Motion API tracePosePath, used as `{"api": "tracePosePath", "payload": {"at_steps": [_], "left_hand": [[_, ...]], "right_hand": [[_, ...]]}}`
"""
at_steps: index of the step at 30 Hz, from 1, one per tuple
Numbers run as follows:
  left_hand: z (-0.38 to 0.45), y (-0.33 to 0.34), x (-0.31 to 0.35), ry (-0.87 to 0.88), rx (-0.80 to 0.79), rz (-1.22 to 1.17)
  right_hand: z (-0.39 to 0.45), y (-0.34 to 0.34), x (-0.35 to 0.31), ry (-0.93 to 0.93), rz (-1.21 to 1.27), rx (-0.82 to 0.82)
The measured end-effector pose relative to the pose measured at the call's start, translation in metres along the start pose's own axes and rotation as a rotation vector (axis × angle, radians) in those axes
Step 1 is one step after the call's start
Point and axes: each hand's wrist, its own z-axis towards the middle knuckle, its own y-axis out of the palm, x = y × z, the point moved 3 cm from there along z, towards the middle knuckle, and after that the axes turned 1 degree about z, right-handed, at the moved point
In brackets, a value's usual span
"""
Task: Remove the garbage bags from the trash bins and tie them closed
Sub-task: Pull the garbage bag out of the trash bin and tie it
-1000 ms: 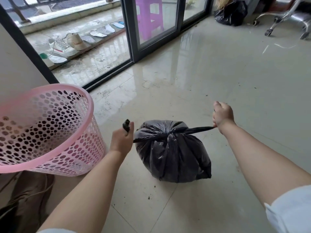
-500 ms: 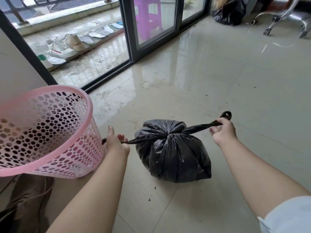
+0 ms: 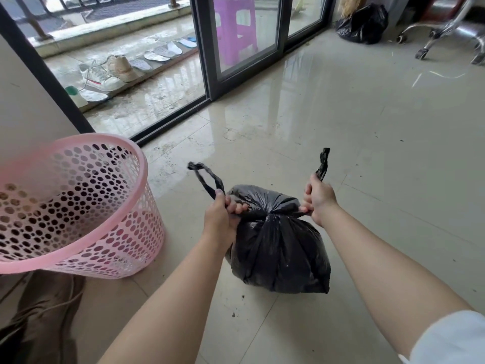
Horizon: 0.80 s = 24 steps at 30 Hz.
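A full black garbage bag (image 3: 280, 248) sits on the tiled floor in front of me, its top gathered into a knot. My left hand (image 3: 221, 212) grips the bag's left handle strip, whose loop sticks up above my fist. On the other side my right hand (image 3: 319, 197) is closed on the right handle strip, and its end points upward. Both hands are close beside the knot. To the left, a pink perforated trash bin (image 3: 78, 206) stands tilted, with no bag in it.
A second tied black bag (image 3: 364, 23) lies at the far wall near a chrome chair base (image 3: 446, 35). Sliding glass doors (image 3: 244, 48) lead to a balcony with shoes (image 3: 105, 74) and insoles. Brown fabric (image 3: 42, 319) lies at bottom left.
Both hands slid inward along the handle strips, from stretched wide apart to right beside the knot. The free ends now stick upward.
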Motion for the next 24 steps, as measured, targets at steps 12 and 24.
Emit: {"api": "tracePosePath", "payload": {"at_steps": [12, 24], "left_hand": [[-0.006, -0.015, 0.016, -0.114, -0.234, 0.027], [-0.013, 0.022, 0.007, 0.087, -0.428, 1.067]], "right_hand": [[0.0, -0.029, 0.002, 0.244, -0.594, -0.168], [0.0, -0.025, -0.003, 0.203, -0.385, -0.43]]}}
